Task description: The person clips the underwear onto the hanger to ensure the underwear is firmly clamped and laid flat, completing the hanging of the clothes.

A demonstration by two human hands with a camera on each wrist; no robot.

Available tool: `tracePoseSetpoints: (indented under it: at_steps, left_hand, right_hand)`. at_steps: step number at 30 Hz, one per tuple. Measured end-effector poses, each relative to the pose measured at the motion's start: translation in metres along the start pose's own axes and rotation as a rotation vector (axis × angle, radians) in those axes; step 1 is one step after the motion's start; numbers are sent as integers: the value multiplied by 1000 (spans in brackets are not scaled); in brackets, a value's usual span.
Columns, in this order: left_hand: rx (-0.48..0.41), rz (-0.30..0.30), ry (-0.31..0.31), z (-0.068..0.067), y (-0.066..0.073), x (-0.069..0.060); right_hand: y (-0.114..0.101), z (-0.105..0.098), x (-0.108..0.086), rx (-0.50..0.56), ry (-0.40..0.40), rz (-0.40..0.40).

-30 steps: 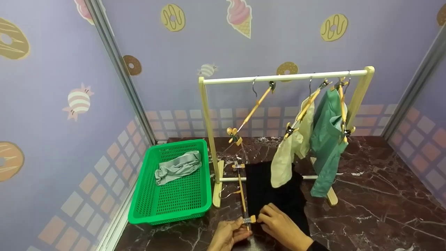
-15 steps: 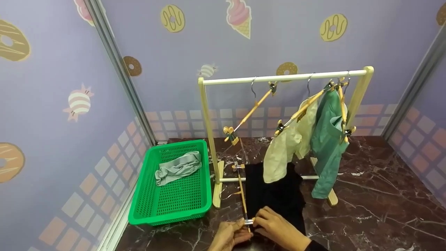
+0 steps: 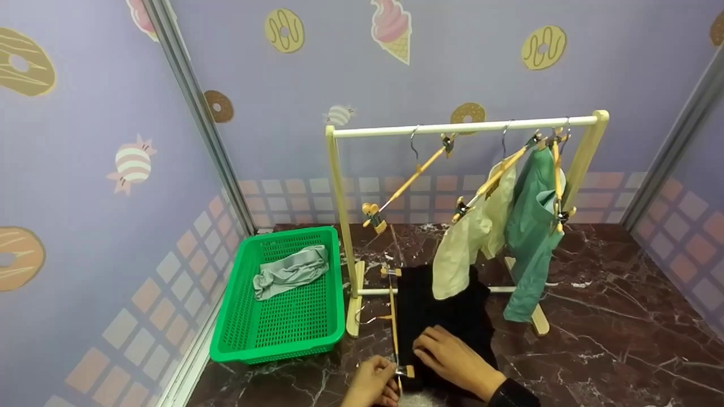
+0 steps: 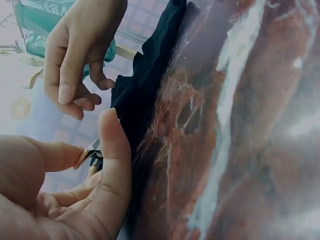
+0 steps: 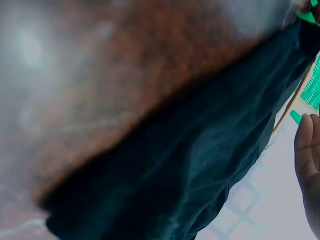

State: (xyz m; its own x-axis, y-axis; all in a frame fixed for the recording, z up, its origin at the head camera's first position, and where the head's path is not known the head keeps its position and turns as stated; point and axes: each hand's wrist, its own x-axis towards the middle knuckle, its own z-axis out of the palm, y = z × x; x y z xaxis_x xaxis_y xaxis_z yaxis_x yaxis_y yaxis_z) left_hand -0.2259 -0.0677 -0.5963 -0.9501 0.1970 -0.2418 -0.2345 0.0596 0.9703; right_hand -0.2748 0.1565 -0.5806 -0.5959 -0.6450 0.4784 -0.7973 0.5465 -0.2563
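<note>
A black cloth (image 3: 421, 316) lies on the table beside a wooden clip hanger (image 3: 393, 316), whose upper clip (image 3: 391, 272) is at the cloth's far left corner. My left hand (image 3: 370, 383) pinches the near clip (image 3: 405, 371); in the left wrist view, thumb and fingers close around this clip (image 4: 95, 154). Just right of it, my right hand (image 3: 452, 359) is over the cloth with relaxed, bent fingers, holding nothing. In the right wrist view, its fingers (image 5: 306, 145) show at the right edge, past the cloth (image 5: 185, 165). Whether the near clip grips cloth, I cannot tell.
Behind the cloth stands a wooden rack (image 3: 384, 132) with an unloaded clip hanger (image 3: 412, 180), a cream garment (image 3: 455, 260) and a green garment (image 3: 529, 265) on hangers. At left sits a green basket (image 3: 288, 345) holding a grey cloth (image 3: 294, 271).
My right hand has let go of the near clip and moved a little right, over the cloth. The near clip, in my left hand, has shifted slightly toward me. The cream garment has swung.
</note>
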Motion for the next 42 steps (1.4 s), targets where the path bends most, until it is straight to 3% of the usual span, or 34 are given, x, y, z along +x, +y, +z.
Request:
tracePoseSetpoints:
  at_steps: [6,11,17,21,27,32,37,42]
  left_hand:
    - [129,66,14,-2,-1,0]
    - [210,87,26,-6,3,0]
    - [462,245,141,-15,14,7]
    - [543,326,220,-20,30,16]
    - [530,395,271,-17,51,37]
    - [512,444,288,-8,58,60]
    - [468,437,328,-3,64,82]
    - [418,396,349,-2,69,104]
  right_hand:
    - [4,0,1,-10,-10,17]
    - [5,-2,-2,4,-48,56]
    - [7,-4,-2,-3,-37,42]
    - [9,-7,3,-1,-23,55]
    - [15,-10,14,10,-52,165]
    - [22,-11,24,-8,10,202]
    - [31,-9,39,5,98,246]
    - [41,-5,57,7,147,372]
